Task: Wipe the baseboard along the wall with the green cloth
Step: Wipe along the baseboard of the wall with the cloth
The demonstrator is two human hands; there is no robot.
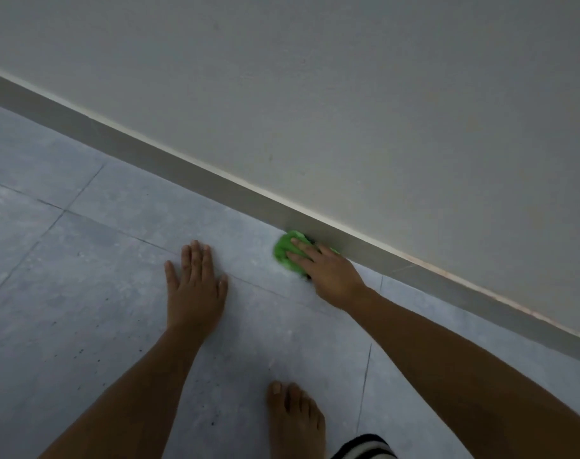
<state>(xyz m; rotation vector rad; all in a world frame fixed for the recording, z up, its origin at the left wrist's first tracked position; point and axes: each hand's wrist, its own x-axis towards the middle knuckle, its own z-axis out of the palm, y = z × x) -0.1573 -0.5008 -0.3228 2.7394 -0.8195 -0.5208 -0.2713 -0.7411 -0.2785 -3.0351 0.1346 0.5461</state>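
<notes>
The grey baseboard point(169, 160) runs diagonally from the upper left to the lower right at the foot of a pale wall. A bunched green cloth point(287, 251) lies where floor and baseboard meet, pressed against the board. My right hand point(325, 268) rests on top of the cloth with its fingers spread over it, holding it down. My left hand point(196, 283) lies flat on the floor tiles to the left, palm down, fingers slightly apart, holding nothing.
Grey floor tiles point(83, 260) with dark grout lines and small dark specks cover the ground. My bare foot point(295, 422) stands near the bottom edge, beside a dark striped hem point(364, 447). The wall point(348, 94) is plain.
</notes>
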